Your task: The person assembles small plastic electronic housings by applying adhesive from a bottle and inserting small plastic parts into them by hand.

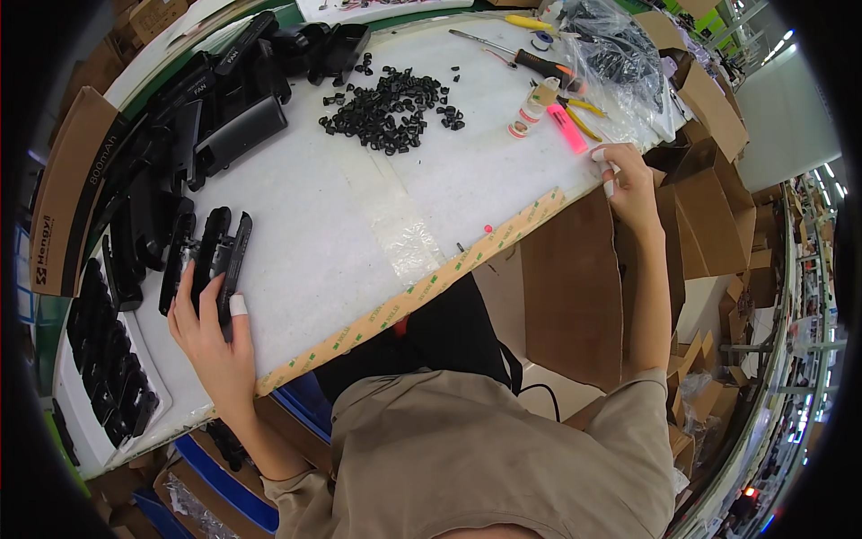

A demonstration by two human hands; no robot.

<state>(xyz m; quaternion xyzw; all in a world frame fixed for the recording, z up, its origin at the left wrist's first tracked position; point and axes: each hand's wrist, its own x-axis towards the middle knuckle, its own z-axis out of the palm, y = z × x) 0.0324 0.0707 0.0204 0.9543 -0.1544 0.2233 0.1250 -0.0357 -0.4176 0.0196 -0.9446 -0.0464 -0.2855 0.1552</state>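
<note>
At the near left of the white table, my left hand (215, 346) reaches over a small group of long black plastic housings (212, 238) standing side by side. Its thumb and index finger lie on either side of the lower end of the rightmost housing (236, 256); the other fingers rest among its neighbours. White tape wraps the thumb tip. My right hand (632, 184) is at the table's right edge, fingers bent and apart, with white coverings on several fingertips. Nothing shows between its fingers. Nearest to it lies a bright pink marker-like stick (567, 129).
A heap of small black clips (386, 110) lies mid-table. Black cases (241, 135) pile up at far left, above a white tray (153, 418) of black parts. A small bottle (532, 110), a screwdriver (521, 59) and a plastic bag (611, 54) sit far right. Cardboard boxes (575, 287) flank the right edge.
</note>
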